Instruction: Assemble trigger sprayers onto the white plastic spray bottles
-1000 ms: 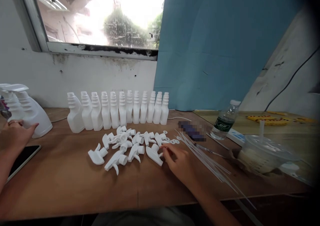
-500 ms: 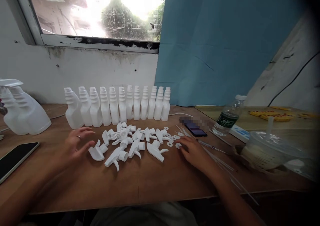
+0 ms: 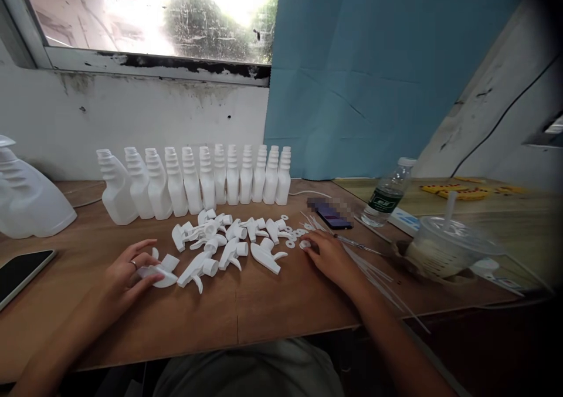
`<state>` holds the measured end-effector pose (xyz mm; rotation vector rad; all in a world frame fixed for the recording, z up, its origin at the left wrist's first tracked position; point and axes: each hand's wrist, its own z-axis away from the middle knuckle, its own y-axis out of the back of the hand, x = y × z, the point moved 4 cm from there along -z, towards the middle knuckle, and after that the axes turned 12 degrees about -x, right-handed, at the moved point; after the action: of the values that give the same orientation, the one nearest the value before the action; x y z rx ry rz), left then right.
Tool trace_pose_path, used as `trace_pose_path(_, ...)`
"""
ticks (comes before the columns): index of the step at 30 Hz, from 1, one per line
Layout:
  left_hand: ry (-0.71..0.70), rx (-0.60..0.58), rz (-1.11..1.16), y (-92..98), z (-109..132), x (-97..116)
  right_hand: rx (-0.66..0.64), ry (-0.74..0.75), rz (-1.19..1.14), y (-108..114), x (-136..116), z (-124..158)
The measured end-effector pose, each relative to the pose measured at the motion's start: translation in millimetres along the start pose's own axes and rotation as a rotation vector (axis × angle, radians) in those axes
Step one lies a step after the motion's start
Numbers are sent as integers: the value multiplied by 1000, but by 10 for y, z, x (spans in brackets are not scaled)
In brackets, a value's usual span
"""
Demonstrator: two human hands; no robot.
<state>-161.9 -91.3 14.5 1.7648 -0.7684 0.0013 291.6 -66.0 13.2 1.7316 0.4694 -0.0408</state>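
My left hand [image 3: 125,272] is closed around a white trigger spray head [image 3: 165,275] at the left end of a loose pile, thumb and fingers on its body. More white spray heads [image 3: 200,268] lie jumbled in the middle of the table. On the other side, my right hand [image 3: 328,255] rests low over the tabletop with its fingertips bent onto a small white ring washer [image 3: 305,244]. Several similar washers [image 3: 291,244] are scattered just left of those fingers. Thin white tubes [image 3: 373,277] lie under and beside my right wrist.
A row of white bottles [image 3: 176,183] without tops stands behind the pile. Larger white bottles [image 3: 39,203] and a phone [image 3: 21,274] are at the left. To the right are another phone [image 3: 333,216], a water bottle [image 3: 383,200], a screwdriver [image 3: 358,244] and a lidded drink cup [image 3: 440,250].
My left hand has moved onto the leftmost spray head and closed on it. My right fingers have drawn in at the washer. The whole view has shifted slightly.
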Motion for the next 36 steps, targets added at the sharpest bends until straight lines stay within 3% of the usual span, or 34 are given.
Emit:
trace_pose_path(4,32,129,60,122,95,339,132,39,-76,127,-133,25)
trace_pose_path(7,-52,216,86,100,149,727,235,139,-157,217,-331,79)
trace_pose_path(10,-254,121,150,-120,116,1114,274,300,-297,258,-610,180)
trace_pose_path(13,-326,-33,246,-403,42,1331,275,451,-416,260,-930,317)
trace_pose_path(17,-165,-147,292,-655,10,1342,248,650,-480,212,-1317,467)
trace_pose_path(20,-37,-208,302,-721,39,1282,191,766,-459,124,-1493,503)
trace_pose_path(26,-258,-215,302,-687,49,1324,4,854,-473,-31,-1576,480)
trace_pose_path(36,-364,-242,318,-668,49,1382,17,870,-450,-52,-1544,493)
